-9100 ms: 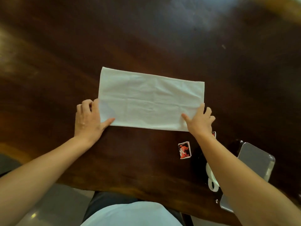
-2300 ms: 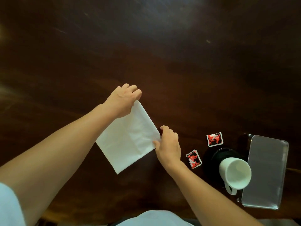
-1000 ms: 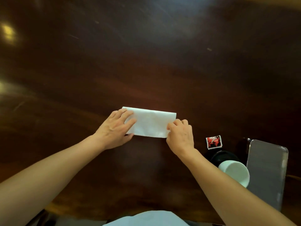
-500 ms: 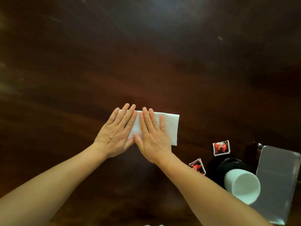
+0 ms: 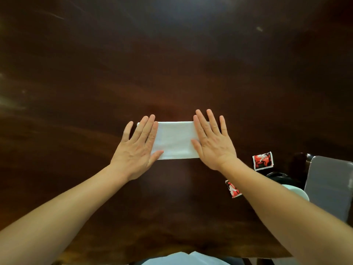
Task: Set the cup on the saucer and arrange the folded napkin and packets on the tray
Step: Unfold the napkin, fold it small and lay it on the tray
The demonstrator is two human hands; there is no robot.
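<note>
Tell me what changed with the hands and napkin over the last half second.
The left hand and right hand, side by side mid-napkin half a second ago, have slid apart to the ends of the folded napkin, flat on it. The packets, cup and tray stayed put.
</note>
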